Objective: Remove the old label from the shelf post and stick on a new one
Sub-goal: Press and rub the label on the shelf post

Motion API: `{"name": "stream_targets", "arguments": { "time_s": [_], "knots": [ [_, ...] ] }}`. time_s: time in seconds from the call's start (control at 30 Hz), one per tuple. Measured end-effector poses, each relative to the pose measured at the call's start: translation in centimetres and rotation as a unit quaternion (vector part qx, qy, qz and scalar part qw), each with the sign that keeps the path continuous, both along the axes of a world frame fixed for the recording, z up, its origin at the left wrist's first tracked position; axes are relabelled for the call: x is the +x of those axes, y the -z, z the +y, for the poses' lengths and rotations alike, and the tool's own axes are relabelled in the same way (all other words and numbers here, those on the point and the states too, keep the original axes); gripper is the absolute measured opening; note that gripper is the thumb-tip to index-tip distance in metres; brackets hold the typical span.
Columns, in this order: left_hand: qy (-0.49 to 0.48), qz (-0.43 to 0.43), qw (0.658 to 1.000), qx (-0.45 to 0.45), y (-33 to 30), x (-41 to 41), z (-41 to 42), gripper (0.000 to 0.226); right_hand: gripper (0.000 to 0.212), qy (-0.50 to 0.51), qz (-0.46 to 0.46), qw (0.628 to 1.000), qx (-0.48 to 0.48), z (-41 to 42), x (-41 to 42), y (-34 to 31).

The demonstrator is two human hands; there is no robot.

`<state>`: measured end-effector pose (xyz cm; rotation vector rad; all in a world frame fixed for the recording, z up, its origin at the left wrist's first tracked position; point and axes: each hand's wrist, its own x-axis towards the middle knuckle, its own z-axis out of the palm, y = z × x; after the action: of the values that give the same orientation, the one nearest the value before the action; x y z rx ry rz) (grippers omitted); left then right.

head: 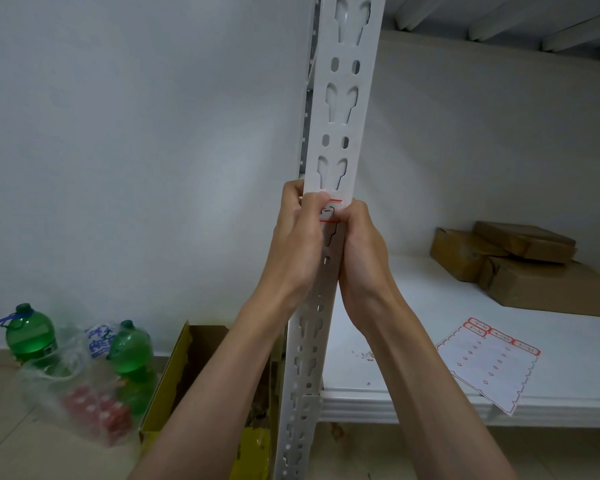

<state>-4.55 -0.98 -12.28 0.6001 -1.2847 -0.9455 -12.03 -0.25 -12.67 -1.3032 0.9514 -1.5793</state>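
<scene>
hands: 2, on 1 label (330, 211) | boxes: maybe 3 (523, 259)

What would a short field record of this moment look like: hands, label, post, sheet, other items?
left hand: fingers curled at the label's left edge
right hand: fingers at the label's right edge
label: red-bordered, on the post, between both hands
shelf post: white, slotted, upright
label sheet: on the shelf, mostly used
boxes: brown, stacked on the shelf
bottles: green, on the floor

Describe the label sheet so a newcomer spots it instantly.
Start at the white shelf post and go right along the white shelf. Near its front edge lies the label sheet: flat white paper with red-bordered labels, unlike the brown cardboard boxes behind.
</scene>
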Motion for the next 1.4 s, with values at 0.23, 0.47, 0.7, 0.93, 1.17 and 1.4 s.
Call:
{"name": "stream_targets", "arguments": {
  "time_s": [0.23,0.47,0.7,0.93,1.17,1.4],
  "knots": [
    [-0.006,-0.007,1.000,-0.004,-0.2,0.1,0.2,0.014,0.034,-0.001,-0.013,1.000,-0.006,-0.1,0.0,0.3],
    [-0.030,-0.140,0.989,-0.022,-1.1,2.2,0.1,0.026,0.032,-0.011,0.011,1.000,-0.013,0.1,-0.3,0.0],
    [-0.033,-0.165,0.986,-0.015,-1.4,2.6,0.4,0.032,0.028,0.008,0.024,0.999,-0.021,-0.3,-0.4,0.2],
    [-0.034,-0.173,0.984,-0.013,-1.4,2.7,0.4,0.032,0.036,0.020,0.034,0.998,-0.042,-0.6,-0.2,0.6],
    [-0.027,-0.184,0.982,-0.010,-1.2,2.7,0.3,0.039,0.029,-0.004,0.013,0.999,-0.034,-0.2,-0.5,0.4],
    [-0.042,-0.182,0.982,-0.003,-1.2,2.6,0.2,0.032,0.034,0.003,0.012,0.999,-0.032,-0.6,-0.6,0.5]
  ]
}}
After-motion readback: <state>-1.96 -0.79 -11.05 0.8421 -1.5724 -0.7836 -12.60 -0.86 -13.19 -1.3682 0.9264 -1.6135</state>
